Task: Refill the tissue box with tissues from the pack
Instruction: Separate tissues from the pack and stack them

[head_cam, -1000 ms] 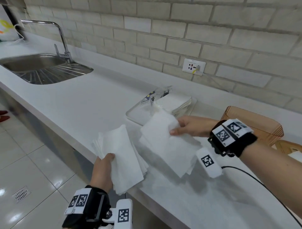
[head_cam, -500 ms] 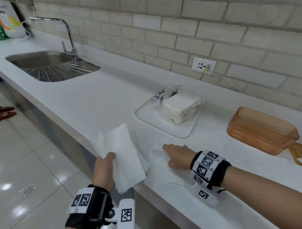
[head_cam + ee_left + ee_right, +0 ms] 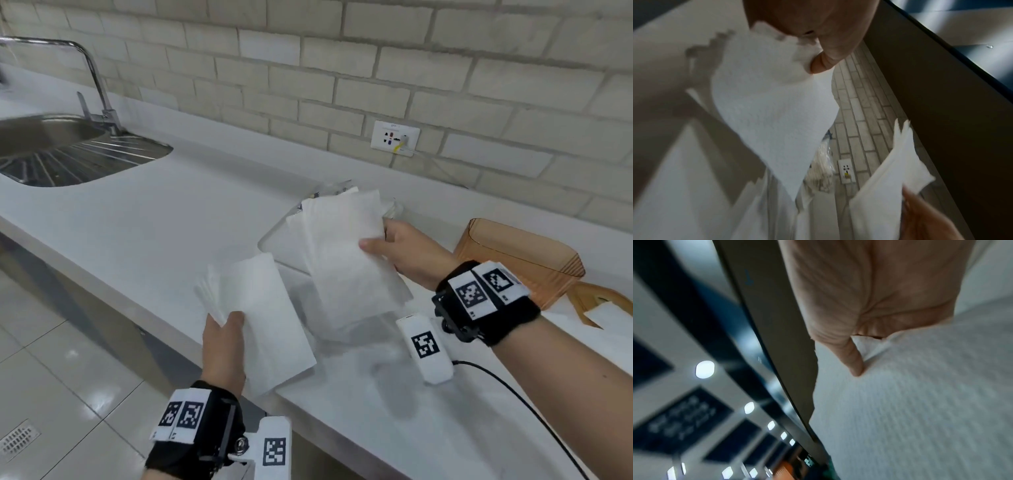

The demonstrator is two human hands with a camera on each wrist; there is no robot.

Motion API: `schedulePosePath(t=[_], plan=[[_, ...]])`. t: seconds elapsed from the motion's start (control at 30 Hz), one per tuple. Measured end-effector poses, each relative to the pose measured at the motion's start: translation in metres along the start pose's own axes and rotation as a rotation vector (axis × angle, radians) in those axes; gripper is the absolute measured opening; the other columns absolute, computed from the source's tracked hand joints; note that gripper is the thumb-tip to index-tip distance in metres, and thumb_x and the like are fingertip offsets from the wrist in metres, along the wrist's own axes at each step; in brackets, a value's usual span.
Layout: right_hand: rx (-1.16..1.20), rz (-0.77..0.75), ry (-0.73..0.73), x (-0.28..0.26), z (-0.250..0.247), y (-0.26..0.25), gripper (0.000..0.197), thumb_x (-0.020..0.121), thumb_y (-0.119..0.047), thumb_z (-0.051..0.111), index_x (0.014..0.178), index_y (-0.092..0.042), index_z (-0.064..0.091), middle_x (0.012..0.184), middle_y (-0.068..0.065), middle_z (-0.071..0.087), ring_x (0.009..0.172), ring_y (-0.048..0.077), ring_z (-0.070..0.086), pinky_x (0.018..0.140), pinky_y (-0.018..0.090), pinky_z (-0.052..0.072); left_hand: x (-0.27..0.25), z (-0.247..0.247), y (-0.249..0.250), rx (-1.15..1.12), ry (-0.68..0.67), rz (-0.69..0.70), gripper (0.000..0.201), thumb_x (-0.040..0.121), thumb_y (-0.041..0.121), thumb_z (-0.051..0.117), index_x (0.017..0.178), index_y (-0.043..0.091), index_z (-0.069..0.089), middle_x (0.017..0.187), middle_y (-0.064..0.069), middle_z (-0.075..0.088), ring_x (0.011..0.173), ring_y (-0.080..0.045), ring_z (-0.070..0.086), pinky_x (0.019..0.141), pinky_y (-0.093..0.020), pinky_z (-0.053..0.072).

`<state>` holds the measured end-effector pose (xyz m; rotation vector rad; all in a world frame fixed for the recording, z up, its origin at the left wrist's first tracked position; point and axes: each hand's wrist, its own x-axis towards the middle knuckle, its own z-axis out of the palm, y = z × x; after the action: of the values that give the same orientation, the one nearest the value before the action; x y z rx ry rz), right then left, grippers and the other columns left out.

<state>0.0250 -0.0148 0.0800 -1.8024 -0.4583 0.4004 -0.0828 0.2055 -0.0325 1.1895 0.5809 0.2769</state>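
My left hand (image 3: 222,337) grips a stack of white folded tissues (image 3: 263,318) over the counter's front edge; in the left wrist view its thumb presses on the tissue stack (image 3: 774,105). My right hand (image 3: 394,246) pinches a second bunch of tissues (image 3: 349,260), lifted above the counter and hanging in front of the white tray (image 3: 274,240). The tissue pack (image 3: 329,190) on that tray is mostly hidden behind them. In the right wrist view the thumb lies on the white tissue (image 3: 920,402). The amber tissue box (image 3: 513,253) stands open-topped to the right, behind my right wrist.
A steel sink (image 3: 68,150) with a tap (image 3: 96,78) is at the far left. A wall socket (image 3: 395,138) with a yellow plug sits on the brick wall. A cable (image 3: 527,407) trails over the counter from my right wrist. An amber lid (image 3: 603,301) lies at the right edge.
Half a second ago my right hand pressed flat on tissues on the counter; now it has lifted a bunch of them up toward the tray. My left hand still holds its stack.
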Motion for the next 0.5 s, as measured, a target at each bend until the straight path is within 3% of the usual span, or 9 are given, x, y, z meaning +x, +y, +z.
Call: schedulePosePath(t=[0.1, 0.17, 0.23, 0.3, 0.37, 0.5], plan=[[0.094, 0.033, 0.016, 0.003, 0.019, 0.0, 0.03, 0.093, -0.007, 0.053, 0.122, -0.006, 0.051, 0.117, 0.011, 0.064, 0.103, 0.027, 0.064, 0.089, 0.039, 0.054, -0.007, 0.023, 0.005, -0.032, -0.131, -0.065, 0.026, 0.096, 0.015, 0.042, 0.121, 0.019, 0.05, 0.104, -0.004, 0.063, 0.094, -0.026, 0.06, 0.073, -0.035, 0.049], [-0.051, 0.051, 0.072, 0.004, 0.038, 0.009, 0.026, 0.092, -0.01, 0.052, 0.118, -0.008, 0.049, 0.119, 0.011, 0.062, 0.108, 0.029, 0.061, 0.096, 0.045, 0.048, -0.011, 0.035, 0.011, -0.073, -0.207, -0.107, 0.031, 0.097, 0.033, 0.043, 0.122, 0.019, 0.054, 0.112, -0.004, 0.065, 0.103, -0.026, 0.061, 0.084, -0.039, 0.05], [-0.205, 0.08, 0.121, 0.003, 0.056, 0.016, 0.023, 0.093, -0.012, 0.049, 0.116, -0.015, 0.047, 0.119, 0.004, 0.059, 0.109, 0.021, 0.057, 0.096, 0.036, 0.045, -0.013, 0.041, 0.016, -0.131, -0.325, -0.121, 0.05, 0.091, 0.054, 0.043, 0.123, 0.019, 0.059, 0.118, -0.005, 0.066, 0.11, -0.026, 0.062, 0.095, -0.042, 0.047], [-0.306, 0.126, 0.145, 0.002, 0.067, 0.02, 0.028, 0.094, -0.016, 0.046, 0.123, -0.014, 0.044, 0.124, 0.003, 0.05, 0.106, 0.016, 0.051, 0.088, 0.027, 0.04, -0.017, 0.044, 0.021, -0.156, -0.423, -0.132, 0.054, 0.093, 0.058, 0.036, 0.118, 0.019, 0.065, 0.113, -0.007, 0.071, 0.103, -0.022, 0.068, 0.086, -0.035, 0.055], [-0.362, 0.214, 0.177, 0.001, 0.068, 0.024, 0.04, 0.096, -0.022, 0.043, 0.134, -0.012, 0.037, 0.133, 0.005, 0.038, 0.11, 0.016, 0.045, 0.089, 0.024, 0.036, -0.019, 0.048, 0.021, -0.16, -0.506, -0.123, 0.052, 0.095, 0.054, 0.032, 0.115, 0.02, 0.066, 0.108, -0.008, 0.073, 0.097, -0.018, 0.071, 0.075, -0.029, 0.058], [-0.317, 0.401, 0.169, -0.008, 0.058, 0.028, 0.049, 0.098, -0.031, 0.037, 0.143, -0.014, 0.027, 0.138, 0.004, 0.04, 0.123, 0.018, 0.043, 0.098, 0.026, 0.034, -0.01, 0.052, 0.012, -0.138, -0.484, -0.145, 0.059, 0.09, 0.059, 0.04, 0.127, 0.018, 0.06, 0.123, -0.011, 0.066, 0.114, -0.024, 0.063, 0.105, -0.046, 0.042]])
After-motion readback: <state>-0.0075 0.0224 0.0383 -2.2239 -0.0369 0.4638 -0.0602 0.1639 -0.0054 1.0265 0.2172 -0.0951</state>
